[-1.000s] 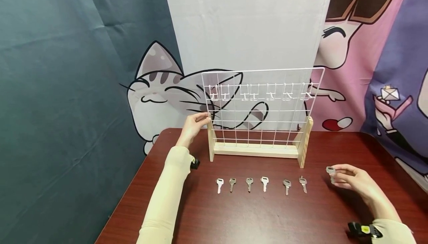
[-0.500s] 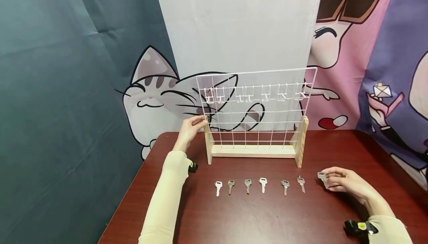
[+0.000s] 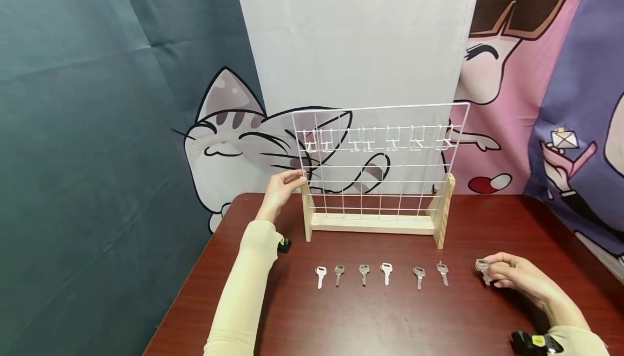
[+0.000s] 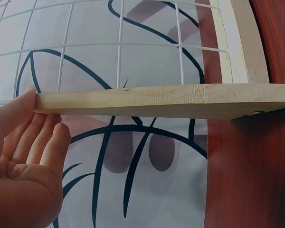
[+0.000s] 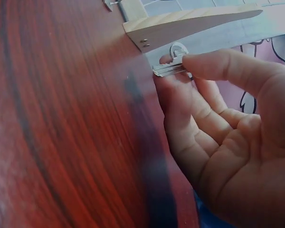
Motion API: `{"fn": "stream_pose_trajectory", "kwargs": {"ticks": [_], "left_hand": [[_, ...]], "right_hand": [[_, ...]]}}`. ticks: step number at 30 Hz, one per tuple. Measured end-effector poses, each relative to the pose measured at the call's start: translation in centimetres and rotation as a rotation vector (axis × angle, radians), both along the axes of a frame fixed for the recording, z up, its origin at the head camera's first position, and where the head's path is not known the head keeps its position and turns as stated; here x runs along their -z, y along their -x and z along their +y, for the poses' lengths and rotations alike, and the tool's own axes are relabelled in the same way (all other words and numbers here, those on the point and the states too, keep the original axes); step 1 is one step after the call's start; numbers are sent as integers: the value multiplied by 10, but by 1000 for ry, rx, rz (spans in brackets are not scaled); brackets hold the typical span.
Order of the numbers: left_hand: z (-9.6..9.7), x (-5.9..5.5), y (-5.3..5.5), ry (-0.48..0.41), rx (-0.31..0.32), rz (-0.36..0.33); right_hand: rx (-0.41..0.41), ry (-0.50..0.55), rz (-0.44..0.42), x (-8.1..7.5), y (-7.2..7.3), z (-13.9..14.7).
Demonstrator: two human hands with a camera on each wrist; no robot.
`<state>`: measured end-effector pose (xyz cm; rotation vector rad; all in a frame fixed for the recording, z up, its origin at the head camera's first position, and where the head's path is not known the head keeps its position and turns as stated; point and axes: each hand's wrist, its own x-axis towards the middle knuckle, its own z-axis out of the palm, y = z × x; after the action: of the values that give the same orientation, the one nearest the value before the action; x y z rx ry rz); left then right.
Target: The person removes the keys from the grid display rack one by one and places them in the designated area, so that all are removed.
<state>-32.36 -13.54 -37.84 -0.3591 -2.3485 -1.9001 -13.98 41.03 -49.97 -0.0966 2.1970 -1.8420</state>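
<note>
My left hand (image 3: 280,191) pinches the upper end of the left wooden post (image 4: 147,100) of a display rack, thumb on one face and fingers on the other. The rack has a white wire grid (image 3: 380,108) and a pale wooden base (image 3: 372,224). At the right, my right hand (image 3: 526,280) holds a silver key (image 3: 482,270) between thumb and fingers. In the right wrist view its toothed blade (image 5: 168,70) points out from the fingertips. Several more keys lie in a row before the rack, the leftmost key (image 3: 320,277) near my left sleeve.
White hooks (image 3: 309,146) hang in a row along the upper part of the grid. Everything stands on a dark red wooden table (image 3: 370,321). Behind it hangs a cloth backdrop (image 3: 361,31) with a cartoon cat.
My right hand has come slightly nearer to me with the key, lower in the view. The left hand stays on the post. The head view shifts a little.
</note>
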Motion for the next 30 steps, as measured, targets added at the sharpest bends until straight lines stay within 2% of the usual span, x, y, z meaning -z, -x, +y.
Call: {"fn": "stream_pose_trajectory", "kwargs": {"ticks": [4, 8, 15, 21, 25, 29, 30], "left_hand": [[1, 1, -1, -2, 10, -19], [1, 0, 0, 0, 14, -18], [0, -4, 3, 0, 4, -9], [1, -5, 2, 10, -12, -8], [2, -7, -2, 11, -7, -16], [2, -6, -2, 15, -8, -28], [2, -2, 1, 10, -12, -21]], "right_hand": [[-25, 2, -24, 2, -2, -2], [-35, -61, -19, 0, 1, -9], [54, -256, -3, -16, 8, -26], [104, -364, 12, -20, 6, -33], [136, -378, 1, -16, 6, -35], [150, -367, -14, -14, 5, -36], [152, -363, -19, -14, 4, -36]]}}
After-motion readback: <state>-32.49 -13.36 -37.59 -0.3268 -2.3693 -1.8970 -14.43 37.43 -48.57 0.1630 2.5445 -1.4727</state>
